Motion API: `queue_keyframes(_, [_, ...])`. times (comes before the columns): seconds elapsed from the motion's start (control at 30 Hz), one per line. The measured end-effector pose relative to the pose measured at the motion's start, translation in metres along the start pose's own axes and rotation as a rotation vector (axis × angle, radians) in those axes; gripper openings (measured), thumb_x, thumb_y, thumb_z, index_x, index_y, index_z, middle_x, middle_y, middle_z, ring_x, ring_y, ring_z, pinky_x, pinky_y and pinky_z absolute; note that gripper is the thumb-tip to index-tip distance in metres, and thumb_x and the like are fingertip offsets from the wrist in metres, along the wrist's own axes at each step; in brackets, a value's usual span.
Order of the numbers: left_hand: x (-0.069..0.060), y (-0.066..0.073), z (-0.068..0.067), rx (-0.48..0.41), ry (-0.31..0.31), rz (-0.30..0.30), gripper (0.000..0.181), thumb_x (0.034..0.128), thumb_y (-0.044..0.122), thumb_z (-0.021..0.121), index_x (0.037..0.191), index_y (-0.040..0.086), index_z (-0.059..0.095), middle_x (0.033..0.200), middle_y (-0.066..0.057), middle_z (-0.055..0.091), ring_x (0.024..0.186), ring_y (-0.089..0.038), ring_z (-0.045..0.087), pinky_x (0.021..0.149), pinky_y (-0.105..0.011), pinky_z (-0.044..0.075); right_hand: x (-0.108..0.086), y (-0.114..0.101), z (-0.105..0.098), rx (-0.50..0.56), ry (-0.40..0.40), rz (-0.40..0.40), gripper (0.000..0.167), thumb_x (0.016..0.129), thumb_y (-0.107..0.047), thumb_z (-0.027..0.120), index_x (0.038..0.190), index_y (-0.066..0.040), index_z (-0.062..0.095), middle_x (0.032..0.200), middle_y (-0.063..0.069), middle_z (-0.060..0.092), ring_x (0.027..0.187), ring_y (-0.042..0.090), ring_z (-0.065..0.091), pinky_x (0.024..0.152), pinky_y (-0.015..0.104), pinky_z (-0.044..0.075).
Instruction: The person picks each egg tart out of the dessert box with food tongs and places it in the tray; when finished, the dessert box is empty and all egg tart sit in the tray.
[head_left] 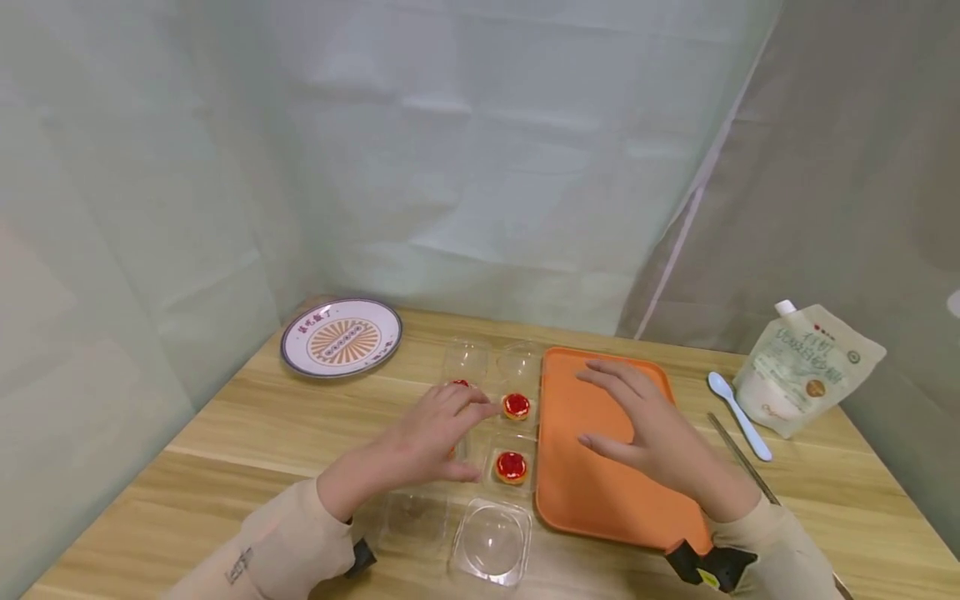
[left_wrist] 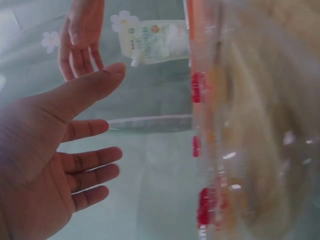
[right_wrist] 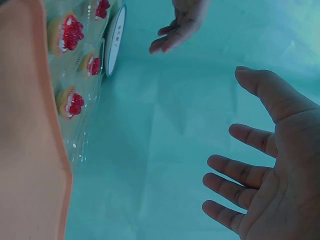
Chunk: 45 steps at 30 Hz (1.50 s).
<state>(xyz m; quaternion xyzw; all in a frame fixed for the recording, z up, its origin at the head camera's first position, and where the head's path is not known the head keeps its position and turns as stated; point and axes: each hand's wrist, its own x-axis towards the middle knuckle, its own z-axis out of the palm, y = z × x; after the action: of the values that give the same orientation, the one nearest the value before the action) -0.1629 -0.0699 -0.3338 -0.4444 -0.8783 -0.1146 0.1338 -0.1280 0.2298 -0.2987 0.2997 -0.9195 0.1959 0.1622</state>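
Note:
My left hand (head_left: pixel 438 433) hovers over the clear plastic boxes with its fingers spread and nothing in its grasp. Beneath and beside it are small red-topped tarts, one (head_left: pixel 516 406) at the back right and another (head_left: pixel 512 467) nearer me; others are partly hidden by the hand. In the right wrist view a tart (right_wrist: pixel 70 103) shows a pale crust, white cream and red topping. An uncovered clear box part (head_left: pixel 492 542) lies at the front. Over the orange tray (head_left: pixel 600 492) my right hand (head_left: pixel 652 425) is held in the air, fingers apart, holding nothing.
A patterned plate (head_left: pixel 341 337) stands at the back left. To the right are a light blue spoon (head_left: pixel 738 415), a thin metal stick (head_left: pixel 742 454) and a spouted pouch (head_left: pixel 806 371) of white contents. Curtains enclose the wooden table (head_left: pixel 247 433) behind and at the sides.

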Motion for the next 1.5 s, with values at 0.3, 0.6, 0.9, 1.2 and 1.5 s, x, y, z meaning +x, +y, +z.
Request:
queue_keyframes(0.3, [-0.003, -0.001, 0.012, -0.072, -0.056, -0.060, 0.075, 0.0706, 0.040, 0.082, 0.134, 0.013, 0.053, 0.127, -0.009, 0.055, 0.124, -0.028, 0.048, 0.111, -0.049, 0.036, -0.035, 0.002, 0.002, -0.078, 0.070, -0.019, 0.069, 0.077, -0.024, 0.080, 0.139, -0.019, 0.048, 0.140, 0.004, 0.049, 0.125, 0.026, 0.049, 0.095, 0.045, 0.045])
queue_keyframes(0.6, [-0.002, 0.000, 0.025, -0.126, -0.147, -0.093, 0.073, 0.0751, 0.040, 0.079, 0.136, 0.011, 0.051, 0.131, -0.005, 0.053, 0.127, -0.024, 0.047, 0.111, -0.043, 0.038, -0.081, 0.018, 0.004, -0.069, 0.118, 0.112, 0.070, 0.074, -0.021, 0.083, 0.136, -0.024, 0.051, 0.137, 0.004, 0.052, 0.124, 0.017, 0.046, 0.099, -0.002, 0.018])
queue_keyframes(0.9, [0.002, -0.007, 0.038, -0.104, -0.202, -0.106, 0.075, 0.0757, 0.044, 0.077, 0.137, 0.010, 0.050, 0.136, -0.006, 0.054, 0.130, -0.024, 0.047, 0.114, -0.045, 0.035, -0.121, 0.049, 0.006, 0.042, 0.150, 0.231, 0.064, 0.077, -0.012, 0.079, 0.135, -0.018, 0.052, 0.133, 0.007, 0.053, 0.127, -0.021, 0.026, 0.094, -0.007, 0.019])
queue_keyframes(1.2, [0.003, -0.018, 0.047, -0.130, -0.255, -0.100, 0.075, 0.0776, 0.048, 0.074, 0.138, 0.010, 0.050, 0.139, -0.008, 0.053, 0.132, -0.027, 0.047, 0.113, -0.046, 0.036, -0.142, 0.086, 0.008, 0.008, 0.163, 0.390, 0.054, 0.081, -0.016, 0.077, 0.130, -0.009, 0.054, 0.126, 0.015, 0.056, 0.112, -0.032, 0.022, 0.085, -0.009, 0.020])
queue_keyframes(1.5, [0.002, -0.019, 0.054, -0.169, -0.253, -0.117, 0.074, 0.0774, 0.051, 0.072, 0.136, 0.010, 0.052, 0.138, -0.007, 0.054, 0.133, -0.027, 0.046, 0.115, -0.047, 0.033, -0.164, 0.115, 0.004, -0.165, 0.114, 0.579, 0.056, 0.077, -0.027, 0.080, 0.121, 0.001, 0.059, 0.110, 0.025, 0.061, 0.096, 0.002, 0.055, 0.070, 0.025, 0.050])
